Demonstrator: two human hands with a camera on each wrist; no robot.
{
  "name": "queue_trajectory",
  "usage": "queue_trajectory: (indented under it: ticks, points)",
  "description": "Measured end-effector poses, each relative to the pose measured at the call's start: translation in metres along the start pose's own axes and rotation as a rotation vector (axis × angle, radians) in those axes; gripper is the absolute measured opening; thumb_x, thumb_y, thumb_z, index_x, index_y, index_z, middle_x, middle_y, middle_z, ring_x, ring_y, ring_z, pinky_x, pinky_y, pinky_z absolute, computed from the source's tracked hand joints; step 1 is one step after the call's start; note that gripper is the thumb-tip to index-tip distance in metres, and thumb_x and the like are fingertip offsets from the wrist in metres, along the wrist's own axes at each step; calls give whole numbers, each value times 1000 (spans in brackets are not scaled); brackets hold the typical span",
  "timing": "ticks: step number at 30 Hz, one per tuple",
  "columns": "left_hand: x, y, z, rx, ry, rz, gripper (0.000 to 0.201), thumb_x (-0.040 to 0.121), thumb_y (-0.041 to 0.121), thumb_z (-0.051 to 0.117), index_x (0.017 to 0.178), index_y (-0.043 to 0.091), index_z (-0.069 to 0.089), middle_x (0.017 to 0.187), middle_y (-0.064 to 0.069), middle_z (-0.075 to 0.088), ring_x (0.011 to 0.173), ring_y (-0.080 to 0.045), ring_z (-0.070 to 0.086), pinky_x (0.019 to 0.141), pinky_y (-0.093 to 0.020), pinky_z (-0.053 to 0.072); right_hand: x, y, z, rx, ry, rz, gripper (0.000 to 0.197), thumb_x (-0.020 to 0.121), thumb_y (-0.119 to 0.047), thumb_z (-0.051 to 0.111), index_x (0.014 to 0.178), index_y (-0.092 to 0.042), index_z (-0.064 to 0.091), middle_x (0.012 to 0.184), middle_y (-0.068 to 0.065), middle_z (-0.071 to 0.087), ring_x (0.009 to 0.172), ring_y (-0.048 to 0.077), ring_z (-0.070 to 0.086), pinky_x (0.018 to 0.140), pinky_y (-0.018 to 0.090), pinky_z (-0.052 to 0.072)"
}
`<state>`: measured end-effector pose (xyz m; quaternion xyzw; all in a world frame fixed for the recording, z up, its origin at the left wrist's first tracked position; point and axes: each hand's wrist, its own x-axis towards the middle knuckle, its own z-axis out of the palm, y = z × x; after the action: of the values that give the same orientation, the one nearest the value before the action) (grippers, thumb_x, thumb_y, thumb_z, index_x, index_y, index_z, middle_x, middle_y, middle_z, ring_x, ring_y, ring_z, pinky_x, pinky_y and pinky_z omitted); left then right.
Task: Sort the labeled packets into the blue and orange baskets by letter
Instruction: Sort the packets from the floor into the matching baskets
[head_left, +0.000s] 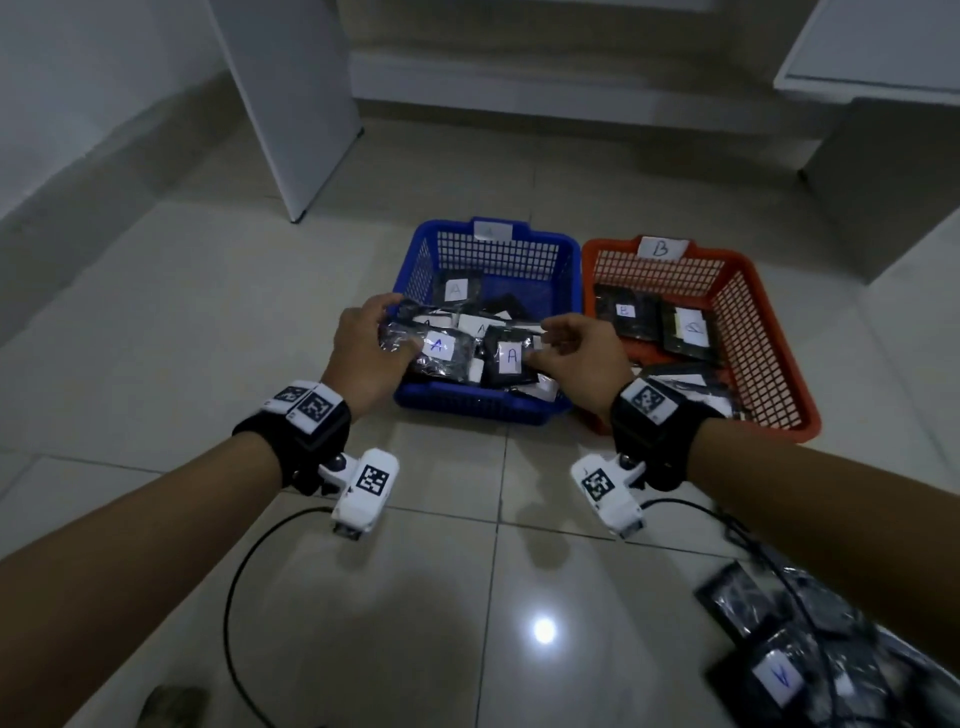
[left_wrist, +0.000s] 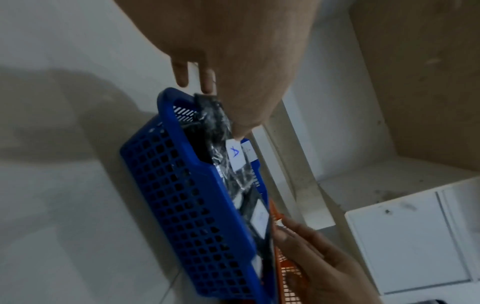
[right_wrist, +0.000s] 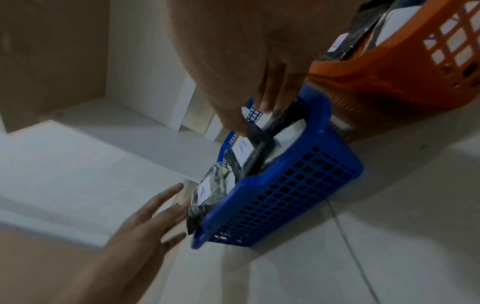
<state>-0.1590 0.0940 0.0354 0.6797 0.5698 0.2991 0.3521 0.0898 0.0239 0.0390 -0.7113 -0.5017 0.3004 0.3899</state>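
A blue basket (head_left: 483, 410) marked A and an orange basket (head_left: 753, 338) marked B stand side by side on the floor. Both hold black packets with white letter labels. My left hand (head_left: 397, 325) reaches over the blue basket's near left corner. Its straight fingers and thumb touch the left end of a crinkly packet labelled A (head_left: 436, 345). In the left wrist view the thumb tip rests beside that packet's label (left_wrist: 235, 153). My right hand (head_left: 540, 343) pinches the right edge of another A packet (head_left: 511, 356) above the blue basket (right_wrist: 298, 185).
More loose packets (head_left: 779, 675) lie on the tiles at the near right, with a cable across them. Another black cable (head_left: 234, 597) loops over the floor at the near left. A white panel (head_left: 291, 104) and white furniture stand behind the baskets.
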Motion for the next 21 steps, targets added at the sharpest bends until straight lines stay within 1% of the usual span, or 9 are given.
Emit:
queue_trajectory:
  ticks: [3, 5, 7, 11, 12, 14, 16, 18, 21]
  points:
    - [0, -6, 2, 246, 88, -32, 54, 86, 37, 71, 136, 33, 51, 138, -14, 39, 131, -34, 36, 110, -44, 33, -1, 12, 1, -232, 105, -73, 41, 80, -16, 80, 118, -15, 65, 113, 4, 52, 98, 16, 55, 89, 20, 43]
    - [-5, -8, -3, 215, 148, -5, 46, 88, 38, 69, 131, 32, 54, 136, -11, 40, 130, -33, 35, 109, -45, 32, -7, 16, 0, -264, 105, -139, 35, 84, -12, 74, 118, -15, 64, 114, 4, 48, 99, 13, 50, 84, 3, 33]
    - [-13, -17, -8, 187, 189, 17, 36, 90, 36, 66, 125, 31, 56, 129, -7, 43, 125, -29, 38, 105, -40, 31, -16, 18, 2, -246, 101, -214, 31, 86, -7, 70, 115, -15, 64, 111, 2, 45, 97, 11, 47, 80, -6, 29]
    - [-41, -46, -26, 147, 241, 30, 21, 91, 25, 65, 111, 22, 58, 108, -2, 47, 105, -23, 46, 96, -37, 39, -45, 12, 20, -226, 10, -449, 26, 87, -7, 68, 112, -15, 63, 105, -2, 44, 92, 8, 47, 83, 8, 37]
    - [-51, -54, -32, 143, 215, 31, 19, 91, 23, 67, 107, 19, 58, 103, -4, 50, 98, -22, 48, 92, -34, 43, -55, 10, 27, -226, -56, -509, 25, 87, -8, 69, 111, -14, 64, 104, -3, 46, 91, 6, 47, 83, 10, 38]
    - [-73, -70, -45, 143, 90, -28, 19, 88, 22, 72, 102, 18, 60, 96, -4, 53, 84, -18, 51, 76, -17, 44, -73, 8, 46, -211, -248, -575, 23, 88, -11, 68, 111, -15, 65, 102, -6, 49, 88, 0, 48, 82, 11, 41]
    - [-99, -85, -58, 192, -80, -119, 23, 84, 24, 77, 101, 21, 61, 99, -3, 54, 83, -16, 53, 68, -11, 40, -91, 10, 69, -212, -486, -539, 21, 91, -19, 66, 111, -19, 66, 100, -7, 55, 86, 3, 54, 80, 24, 49]
    - [-125, -103, -71, 282, -220, -192, 31, 81, 30, 79, 106, 24, 62, 105, -3, 53, 92, -19, 55, 75, -20, 45, -108, 13, 95, -249, -722, -485, 23, 91, -27, 64, 113, -22, 66, 102, -4, 59, 89, 11, 58, 84, 37, 52]
    - [-162, -127, -92, 473, -392, -292, 49, 74, 47, 83, 114, 32, 59, 112, -2, 47, 104, -22, 49, 91, -36, 47, -134, 13, 132, -356, -1011, -491, 35, 90, -39, 65, 121, -23, 64, 110, -1, 61, 98, 18, 59, 89, 40, 51]
